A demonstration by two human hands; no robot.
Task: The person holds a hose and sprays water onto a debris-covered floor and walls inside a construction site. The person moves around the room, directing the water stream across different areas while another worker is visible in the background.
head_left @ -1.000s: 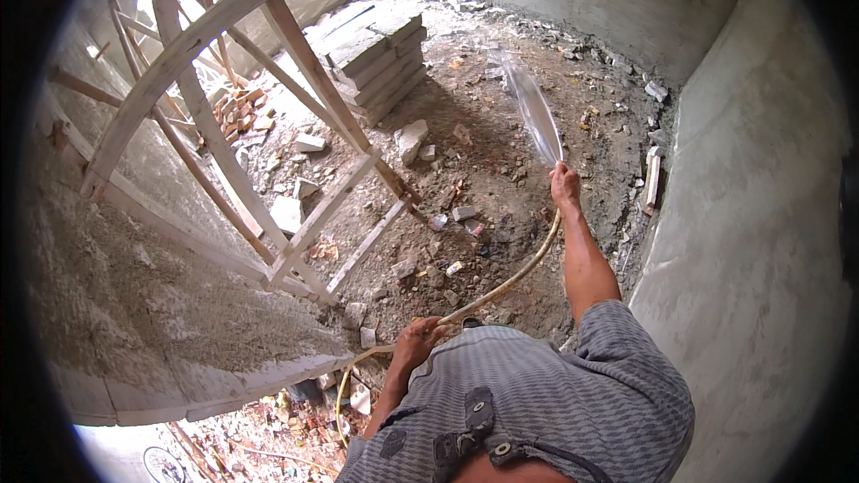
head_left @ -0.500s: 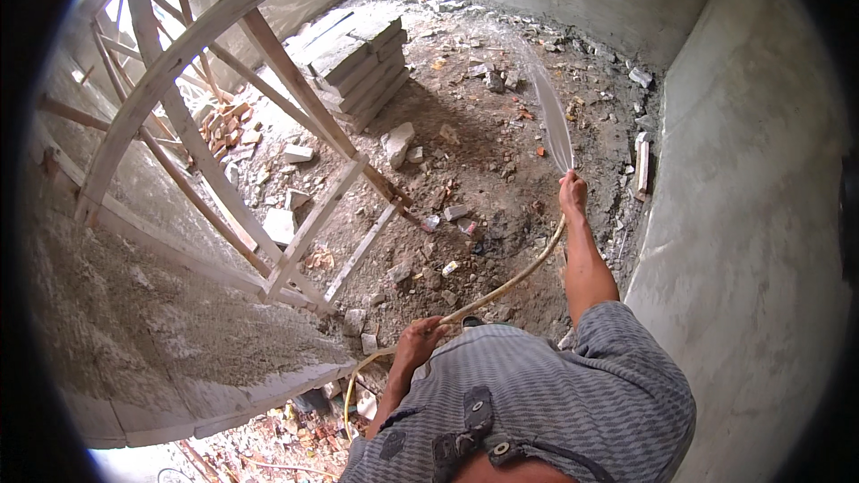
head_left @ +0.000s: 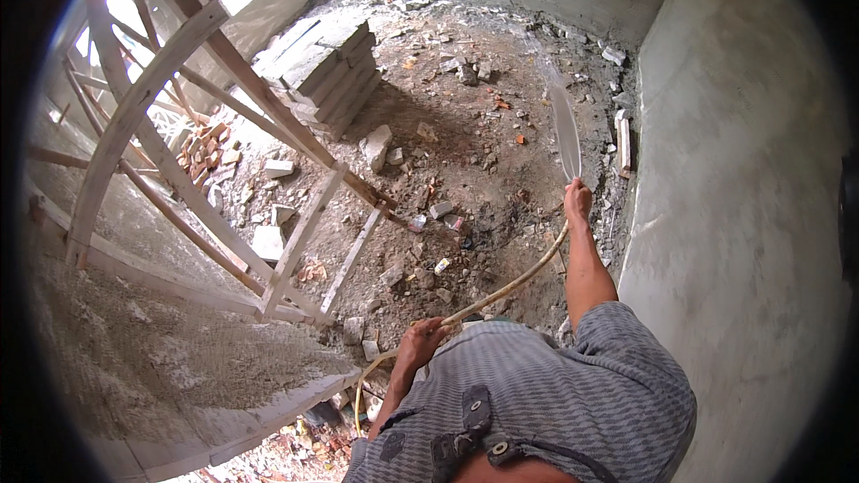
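A yellowish hose (head_left: 513,285) curves between my two hands. Near its end, my right hand (head_left: 577,201) is closed around it with the arm stretched forward. From there a flat, fanned spray of water (head_left: 565,122) shoots out toward the far right of the dirt floor. My left hand (head_left: 421,341) is wrapped round the hose close to my body, at waist height. Behind that hand the hose trails down past my left forearm. The very tip of the hose is hidden by my right fingers.
Rubble covers the dirt floor (head_left: 452,170). A stack of grey slabs (head_left: 335,80) stands at the far left. Wooden framing (head_left: 295,246) rises on the left, with broken bricks (head_left: 204,150) behind it. A plastered wall (head_left: 716,215) runs along my right; a short plank (head_left: 623,143) lies by it.
The view has swung slightly to the right, so the slabs and framing sit further left. The spray now lands closer to the right wall. Both hands keep their hold on the hose.
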